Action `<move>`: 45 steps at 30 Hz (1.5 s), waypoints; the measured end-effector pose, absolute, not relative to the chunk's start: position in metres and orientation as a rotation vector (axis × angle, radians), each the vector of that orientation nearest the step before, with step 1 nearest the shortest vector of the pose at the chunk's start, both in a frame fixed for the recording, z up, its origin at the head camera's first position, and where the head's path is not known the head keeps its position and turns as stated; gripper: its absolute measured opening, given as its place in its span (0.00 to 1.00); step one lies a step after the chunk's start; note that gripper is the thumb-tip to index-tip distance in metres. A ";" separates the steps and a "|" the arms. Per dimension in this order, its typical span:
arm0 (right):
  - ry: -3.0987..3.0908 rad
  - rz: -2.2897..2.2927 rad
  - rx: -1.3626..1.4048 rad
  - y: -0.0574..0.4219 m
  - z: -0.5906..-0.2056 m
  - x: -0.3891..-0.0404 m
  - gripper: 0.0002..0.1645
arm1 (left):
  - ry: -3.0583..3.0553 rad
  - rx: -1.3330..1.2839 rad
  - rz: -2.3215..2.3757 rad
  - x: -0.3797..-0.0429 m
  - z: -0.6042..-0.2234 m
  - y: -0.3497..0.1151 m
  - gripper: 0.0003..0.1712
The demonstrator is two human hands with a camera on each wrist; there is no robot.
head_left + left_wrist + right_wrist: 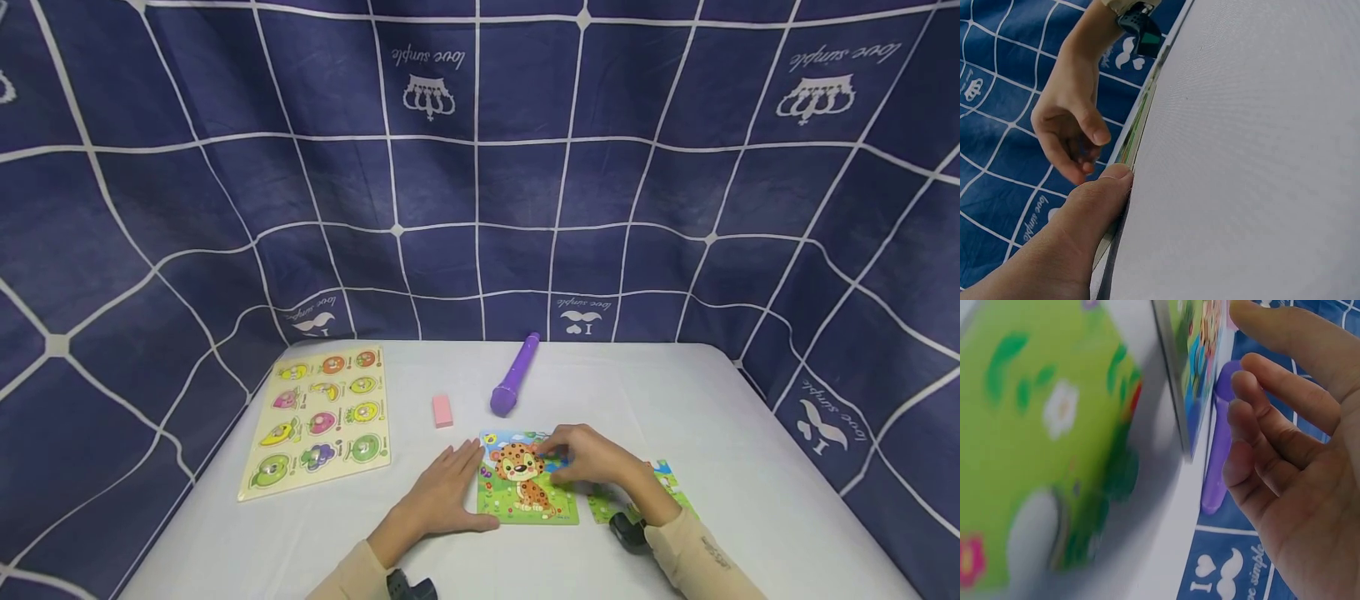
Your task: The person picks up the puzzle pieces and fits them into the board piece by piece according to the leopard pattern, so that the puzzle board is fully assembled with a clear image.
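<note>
A square jigsaw puzzle [517,492] with a spotted leopard cub on grass lies on the table. My left hand [442,492] lies flat along its left side, fingers straight, thumb at its lower left corner. In the left wrist view the left thumb [1094,203] presses at the puzzle's edge. My right hand [592,457] hovers over the puzzle's upper right part, fingers loosely bent and thumb apart. The right wrist view shows nothing between the right fingers [1279,425]. Under the right forearm, more green puzzle pieces [603,508] lie beside the puzzle, partly hidden.
A wooden fruit peg puzzle [322,429] lies at the left of the white table [720,417]. Beyond the leopard puzzle are a pink block [442,411] and a purple toy microphone [514,377]. A blue checked curtain [525,183] hangs around the back and sides.
</note>
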State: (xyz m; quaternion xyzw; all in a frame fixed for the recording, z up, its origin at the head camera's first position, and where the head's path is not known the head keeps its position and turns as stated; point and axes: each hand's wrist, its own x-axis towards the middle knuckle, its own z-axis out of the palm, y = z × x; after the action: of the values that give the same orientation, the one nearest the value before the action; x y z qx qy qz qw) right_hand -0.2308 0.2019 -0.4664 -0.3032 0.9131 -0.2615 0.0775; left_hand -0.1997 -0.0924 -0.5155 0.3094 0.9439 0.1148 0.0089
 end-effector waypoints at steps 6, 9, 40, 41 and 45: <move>2.745 -0.790 -0.861 0.219 -0.464 -0.225 0.23 | 2.947 0.965 0.366 -0.200 -0.516 -0.092 0.69; 2.769 -0.768 -0.789 0.228 -0.463 -0.221 0.24 | 2.947 0.976 0.376 -0.200 -0.517 -0.092 0.69; 2.838 -0.818 -0.301 0.344 -0.463 -0.203 0.28 | 2.947 0.976 0.384 -0.201 -0.519 -0.094 0.69; 2.833 -0.816 -0.296 0.346 -0.464 -0.203 0.28 | 2.947 0.974 0.386 -0.201 -0.519 -0.094 0.69; 2.832 -0.794 -0.271 0.352 -0.464 -0.202 0.29 | 2.948 0.978 0.389 -0.202 -0.518 -0.093 0.69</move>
State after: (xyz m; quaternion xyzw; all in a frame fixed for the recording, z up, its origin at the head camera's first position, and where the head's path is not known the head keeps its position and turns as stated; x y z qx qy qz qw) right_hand -0.2016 0.3516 -0.4645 -0.0915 0.9545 -0.2676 0.0940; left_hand -0.2017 -0.0934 -0.5185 0.3125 0.9417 0.1243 0.0057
